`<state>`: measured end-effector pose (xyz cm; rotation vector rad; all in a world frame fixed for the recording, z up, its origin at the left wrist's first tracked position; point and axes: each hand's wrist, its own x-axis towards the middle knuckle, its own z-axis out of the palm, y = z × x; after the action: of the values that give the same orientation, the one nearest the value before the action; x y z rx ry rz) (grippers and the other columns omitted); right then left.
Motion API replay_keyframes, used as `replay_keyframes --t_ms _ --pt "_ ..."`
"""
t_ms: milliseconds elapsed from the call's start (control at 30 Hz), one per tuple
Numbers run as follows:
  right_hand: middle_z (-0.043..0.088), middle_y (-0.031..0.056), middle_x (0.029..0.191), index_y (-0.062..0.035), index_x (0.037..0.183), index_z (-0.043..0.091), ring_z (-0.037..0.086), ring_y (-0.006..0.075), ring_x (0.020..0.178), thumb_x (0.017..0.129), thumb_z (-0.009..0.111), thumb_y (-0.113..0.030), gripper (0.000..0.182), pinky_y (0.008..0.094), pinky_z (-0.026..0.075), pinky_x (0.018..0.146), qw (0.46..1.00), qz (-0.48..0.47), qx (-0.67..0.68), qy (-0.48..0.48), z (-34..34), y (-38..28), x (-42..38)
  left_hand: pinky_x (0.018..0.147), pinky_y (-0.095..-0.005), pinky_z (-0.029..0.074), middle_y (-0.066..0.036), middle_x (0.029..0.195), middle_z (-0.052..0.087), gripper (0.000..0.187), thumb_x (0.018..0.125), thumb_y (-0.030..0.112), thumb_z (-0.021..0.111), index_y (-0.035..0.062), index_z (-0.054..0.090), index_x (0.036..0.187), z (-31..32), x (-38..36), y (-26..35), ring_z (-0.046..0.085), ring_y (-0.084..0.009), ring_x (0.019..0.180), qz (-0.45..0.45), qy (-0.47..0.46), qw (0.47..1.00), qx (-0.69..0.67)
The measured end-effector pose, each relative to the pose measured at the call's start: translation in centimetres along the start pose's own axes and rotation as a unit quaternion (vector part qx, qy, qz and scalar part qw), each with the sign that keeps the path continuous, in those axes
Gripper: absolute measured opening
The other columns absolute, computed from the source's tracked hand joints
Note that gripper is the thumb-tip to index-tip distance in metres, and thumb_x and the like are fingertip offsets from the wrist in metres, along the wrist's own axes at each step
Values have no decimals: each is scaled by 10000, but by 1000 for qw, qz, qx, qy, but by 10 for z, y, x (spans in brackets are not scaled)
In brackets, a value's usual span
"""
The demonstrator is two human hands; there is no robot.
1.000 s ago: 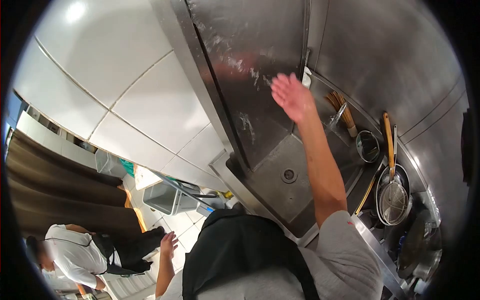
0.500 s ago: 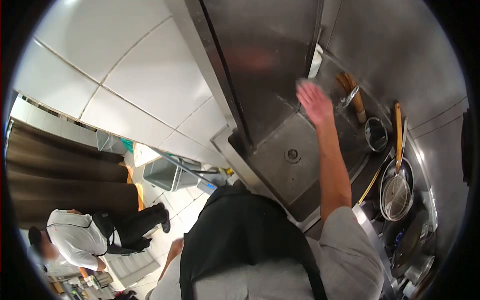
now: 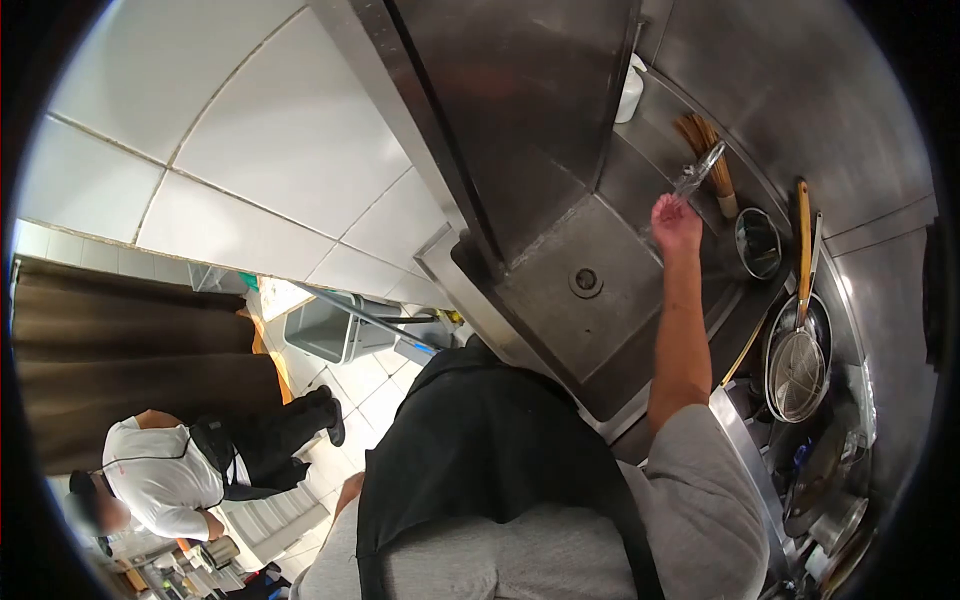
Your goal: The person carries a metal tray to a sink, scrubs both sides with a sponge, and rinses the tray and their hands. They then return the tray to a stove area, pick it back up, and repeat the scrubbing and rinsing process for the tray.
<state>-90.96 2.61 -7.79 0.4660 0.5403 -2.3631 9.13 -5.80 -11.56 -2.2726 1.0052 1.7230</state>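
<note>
My right hand (image 3: 677, 222) is over the right side of the metal sink (image 3: 540, 245), fingertips right at the end of the shiny tap spout (image 3: 700, 170). Its fingers are curled in, and nothing shows in them. Behind the tap, a bundled bamboo brush (image 3: 708, 155) leans on the ledge, with a round metal container (image 3: 758, 243) close by. Only a sliver of my left hand (image 3: 350, 490) shows past the left side of my black apron (image 3: 490, 440); its fingers are hidden.
A white bottle (image 3: 631, 90) stands at the sink's back corner. To the right lie a wooden-handled strainer (image 3: 797, 375) and several pans. A grey bin (image 3: 325, 328) is on the floor. A co-worker (image 3: 165, 465) stands at the lower left.
My right hand has moved right and slightly down, from over the sink to the tap spout, and its stretched fingers have curled. The view has shifted slightly.
</note>
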Motion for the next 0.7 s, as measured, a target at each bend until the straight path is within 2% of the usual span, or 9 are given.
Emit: replay_keyframes --t_ms 133,167,233,267,300,467,500,533,700 --pt "672 162 1146 19 1170 611 655 302 1044 994 496 -153 272 392 533 930 963 -32 -177 -202 53 73 -36 906 -432 427 -52 1295 589 449 968 366 539 147 551 1360 11 14 6 576 -219 1064 88 -43 993 62" --pt "636 148 1272 12 1299 571 626 300 1147 996 531 -180 361 411 497 996 927 78 -304 -204 73 97 -54 901 -430 428 -52 1293 590 449 969 366 539 148 551 1361 11 25 14 576 -217 1061 119 -57 989 61" --pt "636 127 1273 -1 1302 577 641 267 1112 990 569 -171 356 403 509 970 673 48 -628 -387 90 137 -84 890 -424 430 -51 1289 592 448 970 365 537 149 551 1363 5 54 25 577 -213 1053 212 -106 971 28" --pt "637 135 1267 -5 1288 588 644 258 1102 987 575 -158 339 394 522 945 696 186 -640 -267 99 150 -97 885 -421 431 -50 1287 592 448 971 364 536 149 551 1364 5 68 32 577 -211 1049 268 -143 952 -17" --pt "641 139 1248 0 1271 593 646 254 1082 983 578 -159 328 385 531 921 759 177 -576 -245 85 149 -90 884 -427 436 -68 1343 572 481 980 376 531 142 518 1401 45 -54 116 584 -214 1081 59 -24 996 -63" --pt "610 89 883 1 955 600 586 226 780 981 547 -135 148 339 522 701 971 115 -205 -49 -11 78 -36 903 -450 456 -82 1327 563 496 961 390 572 129 510 1378 12 -54 89 587 -266 1105 96 19 995 -7" --pt "499 50 752 -37 842 532 499 178 694 954 560 -82 125 331 470 623 992 83 -91 -9 -2 59 -47 893 -448 462 -83 1299 571 489 956 391 582 128 519 1363 4 -45 68 589 -270 1095 89 10 996 -11" --pt "567 81 797 -19 845 570 564 211 754 967 526 -101 154 334 517 690 975 125 -9 -181 -32 33 -28 840 -430 489 -74 1186 605 448 950 368 602 126 548 1323 5 -33 34 597 -253 1034 120 1 989 -90" --pt "660 106 868 -16 885 613 646 229 831 990 501 -157 209 366 574 817 999 -16 8 43 4 17 -25 806 -422 495 -91 1096 638 398 927 331 644 105 610 1253 49 40 21 622 -272 956 51 -42 994 -88"
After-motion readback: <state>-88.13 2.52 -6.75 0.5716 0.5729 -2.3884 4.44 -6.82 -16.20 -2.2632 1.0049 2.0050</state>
